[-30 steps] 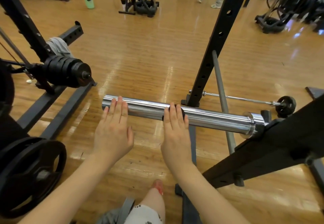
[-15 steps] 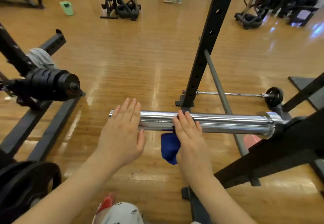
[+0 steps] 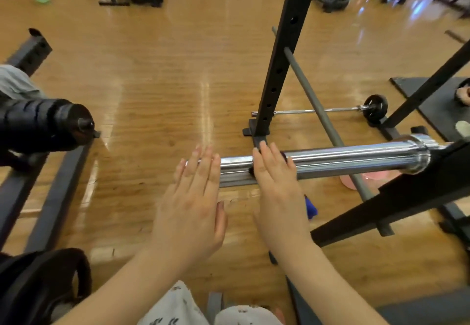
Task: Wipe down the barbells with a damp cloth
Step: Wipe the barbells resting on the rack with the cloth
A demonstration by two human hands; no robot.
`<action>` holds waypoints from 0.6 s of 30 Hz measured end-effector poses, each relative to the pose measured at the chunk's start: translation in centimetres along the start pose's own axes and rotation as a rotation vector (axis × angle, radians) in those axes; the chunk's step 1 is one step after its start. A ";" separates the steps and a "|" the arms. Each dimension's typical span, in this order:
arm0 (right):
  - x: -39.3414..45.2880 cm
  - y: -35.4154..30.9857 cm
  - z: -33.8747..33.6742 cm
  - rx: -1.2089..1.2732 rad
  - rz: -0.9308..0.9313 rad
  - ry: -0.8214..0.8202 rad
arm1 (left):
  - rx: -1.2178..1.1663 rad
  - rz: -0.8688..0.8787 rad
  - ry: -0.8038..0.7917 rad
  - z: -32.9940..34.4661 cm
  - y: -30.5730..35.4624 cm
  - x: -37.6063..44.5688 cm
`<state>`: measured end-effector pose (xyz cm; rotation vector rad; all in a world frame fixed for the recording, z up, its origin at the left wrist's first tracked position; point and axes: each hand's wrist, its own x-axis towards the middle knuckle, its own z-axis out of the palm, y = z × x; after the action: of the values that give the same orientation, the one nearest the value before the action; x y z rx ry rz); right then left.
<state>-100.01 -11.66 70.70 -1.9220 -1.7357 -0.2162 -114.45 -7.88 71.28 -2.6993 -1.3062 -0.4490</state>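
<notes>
A chrome barbell sleeve (image 3: 356, 161) lies level across a black rack arm at the right. My right hand (image 3: 277, 192) lies over the sleeve with its fingers fairly straight and presses a blue cloth (image 3: 310, 207) against it. Only a corner of the cloth shows, beside my right wrist, with dark bits under the fingertips. My left hand (image 3: 193, 205) is flat with straight fingers, and its fingertips cover the sleeve's left end. It holds nothing.
A black rack upright (image 3: 282, 57) rises just behind the sleeve. A thin barbell (image 3: 318, 111) lies on the wooden floor beyond it. Stacked black plates (image 3: 43, 123) jut in at the left and a weight plate (image 3: 38, 286) sits bottom left. Something pink (image 3: 368, 178) lies under the sleeve.
The blue cloth hung left of my right hand half a second ago; now it peeks out on that hand's right side. Both hands stay on the sleeve, and my view has shifted.
</notes>
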 end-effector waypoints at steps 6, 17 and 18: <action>-0.7 3.9 -2.1 0.050 0.093 0.007 | -0.003 -0.093 0.008 -0.1 0.5 -0.6; -0.3 0.2 -0.9 -0.024 0.073 0.005 | -0.080 0.046 0.031 -0.1 -2.2 -1.6; -0.1 0.1 -1.1 -0.038 0.119 0.020 | -0.088 0.058 0.040 0.0 -2.5 -1.8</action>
<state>-99.65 -12.30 71.57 -2.0361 -1.6085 -0.2256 -117.42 -7.70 70.64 -2.7757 -1.2216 -0.5646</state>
